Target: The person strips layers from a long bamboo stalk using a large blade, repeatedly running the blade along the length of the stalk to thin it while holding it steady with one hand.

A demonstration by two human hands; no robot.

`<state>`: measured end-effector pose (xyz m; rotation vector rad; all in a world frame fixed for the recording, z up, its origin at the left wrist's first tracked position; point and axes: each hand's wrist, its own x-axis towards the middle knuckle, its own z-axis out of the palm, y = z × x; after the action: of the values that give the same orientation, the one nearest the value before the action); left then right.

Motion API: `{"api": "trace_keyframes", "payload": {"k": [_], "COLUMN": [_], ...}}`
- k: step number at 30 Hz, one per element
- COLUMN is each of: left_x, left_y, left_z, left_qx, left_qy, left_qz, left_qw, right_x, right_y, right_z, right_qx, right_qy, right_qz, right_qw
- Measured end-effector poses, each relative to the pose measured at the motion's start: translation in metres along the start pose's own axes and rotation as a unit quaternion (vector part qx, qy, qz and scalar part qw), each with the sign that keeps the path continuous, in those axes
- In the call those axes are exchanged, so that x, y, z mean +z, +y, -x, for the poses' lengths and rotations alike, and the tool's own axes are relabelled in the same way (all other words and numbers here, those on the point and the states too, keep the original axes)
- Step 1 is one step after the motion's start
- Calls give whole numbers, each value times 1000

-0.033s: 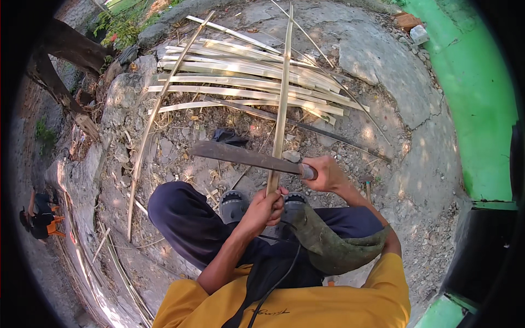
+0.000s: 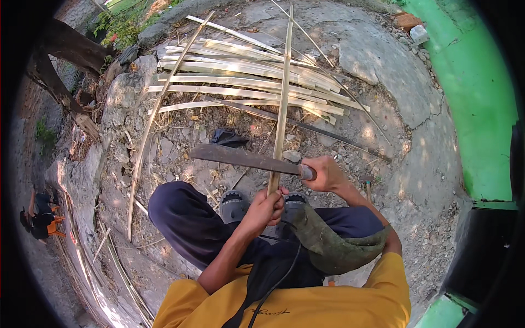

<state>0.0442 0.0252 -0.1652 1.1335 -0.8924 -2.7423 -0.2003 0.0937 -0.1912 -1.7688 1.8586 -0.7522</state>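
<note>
My left hand (image 2: 264,209) is closed round the near end of a long bamboo strip (image 2: 282,109), which points away from me over the ground. In my right hand (image 2: 325,174) is the handle of a machete (image 2: 246,158). Its broad dark blade lies across the strip a little beyond my left hand, pointing left. Whether the edge touches the strip I cannot tell. A green cloth (image 2: 342,246) is draped over my right thigh. Both of my feet, in grey clogs (image 2: 233,205), are beneath the strip's near end.
Several pale split strips (image 2: 235,82) lie in a pile ahead. A longer strip (image 2: 147,131) lies to the left, and a dark strip (image 2: 339,141) slants to the right. A hammer (image 2: 368,188) lies at the right. A green wall (image 2: 470,98) borders the right; another person (image 2: 38,216) is far left.
</note>
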Motion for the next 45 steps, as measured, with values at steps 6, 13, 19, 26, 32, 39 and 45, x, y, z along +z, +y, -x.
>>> {"api": "trace_keyframes", "payload": {"k": [6, 13, 19, 26, 32, 39, 45], "left_x": [-3, -20, -16, -16, -21, -20, -26], "left_y": [-10, -43, -41, -35, -30, -34, -37], "left_z": [-6, -20, -15, -14, -17, -17, -16], "left_qx": [21, 183, 175, 228, 186, 179, 165], "left_qy": [38, 123, 131, 170, 131, 137, 120], "left_qz": [-149, -365, -361, -437, -372, -377, -325], "left_qw": [988, 904, 906, 853, 900, 898, 923], "right_x": [5, 15, 22, 35, 34, 39, 42], "right_y": [-2, 10, 9, 10, -4, 4, 0], "right_z": [8, 0, -2, -9, -6, -17, -14], "right_qx": [-18, 10, 22, 3, -14, 21, -14], "right_qy": [-30, -21, -18, -20, 13, 16, 24], "right_qz": [21, 22, -16, 6, 3, -1, 1], "right_qw": [999, 999, 999, 1000, 1000, 1000, 1000]}}
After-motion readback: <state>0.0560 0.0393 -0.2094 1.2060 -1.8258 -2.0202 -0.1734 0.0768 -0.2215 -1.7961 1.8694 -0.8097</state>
